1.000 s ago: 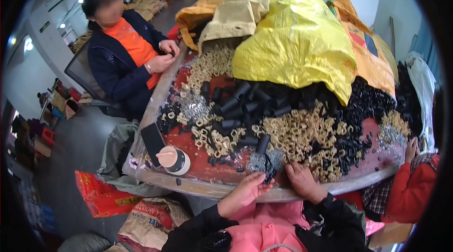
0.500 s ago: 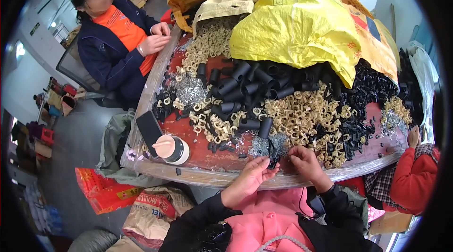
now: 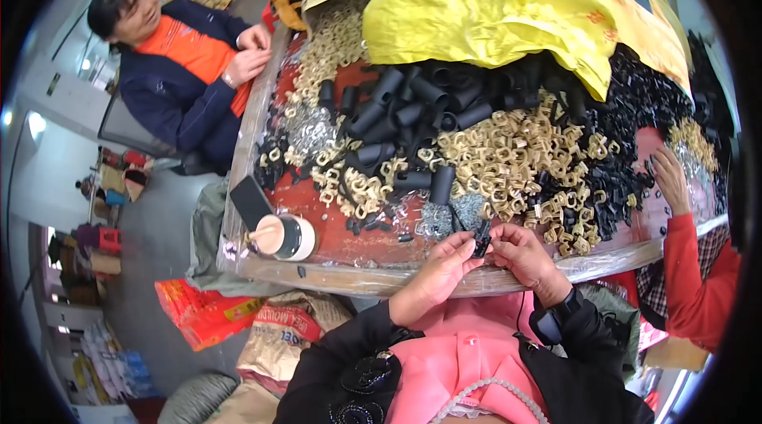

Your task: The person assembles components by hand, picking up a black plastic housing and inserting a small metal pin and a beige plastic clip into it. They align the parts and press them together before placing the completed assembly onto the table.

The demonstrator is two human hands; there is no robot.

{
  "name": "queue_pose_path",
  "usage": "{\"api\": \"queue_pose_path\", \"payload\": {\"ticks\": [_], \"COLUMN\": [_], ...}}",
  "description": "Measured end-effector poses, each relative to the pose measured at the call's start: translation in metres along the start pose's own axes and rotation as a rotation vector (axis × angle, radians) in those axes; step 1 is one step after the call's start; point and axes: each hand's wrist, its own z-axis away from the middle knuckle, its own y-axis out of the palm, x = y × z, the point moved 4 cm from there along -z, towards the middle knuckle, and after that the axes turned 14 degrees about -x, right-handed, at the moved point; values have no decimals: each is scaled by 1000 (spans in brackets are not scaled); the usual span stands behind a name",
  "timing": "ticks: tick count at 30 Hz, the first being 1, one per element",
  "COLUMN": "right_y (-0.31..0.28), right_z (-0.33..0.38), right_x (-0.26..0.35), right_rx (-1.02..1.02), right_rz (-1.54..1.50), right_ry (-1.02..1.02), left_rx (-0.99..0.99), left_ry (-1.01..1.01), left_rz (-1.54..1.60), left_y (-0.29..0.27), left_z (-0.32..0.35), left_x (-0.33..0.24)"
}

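Note:
My left hand (image 3: 443,268) and my right hand (image 3: 521,257) meet at the near edge of the red table (image 3: 349,240), and both pinch one small black plastic part (image 3: 481,238) between their fingertips. Just beyond them lie small shiny metal clips (image 3: 435,220), a spread of cream plastic rings (image 3: 508,162) and a heap of black plastic tubes (image 3: 413,110). My sleeves are black over a pink top.
A capped cup (image 3: 284,237) and a dark phone (image 3: 251,202) sit at the table's left front. Yellow and tan sacks (image 3: 508,3) fill the far side. One person in navy and orange (image 3: 186,67) works at the left; a red-sleeved hand (image 3: 671,178) reaches in from the right.
My two hands have drawn together in front of me and now hold the small black part between them. The view has tipped down toward the table.

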Motion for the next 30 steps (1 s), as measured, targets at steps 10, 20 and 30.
{"api": "queue_pose_path", "payload": {"ticks": [10, 20, 30], "right_y": [-4, 0, 33], "right_z": [2, 25, 22], "right_x": [22, 38, 5], "right_rx": [-97, -147, -142], "right_rz": [336, 1100, 1593], "right_ry": [-374, -969, -1035], "left_rx": [-46, -40, -29], "left_ry": [31, 93, 86], "left_rz": [108, 52, 115], "left_y": [1, -5, -27], "left_z": [-6, 1, 23], "left_x": [-5, -21, -21]}}
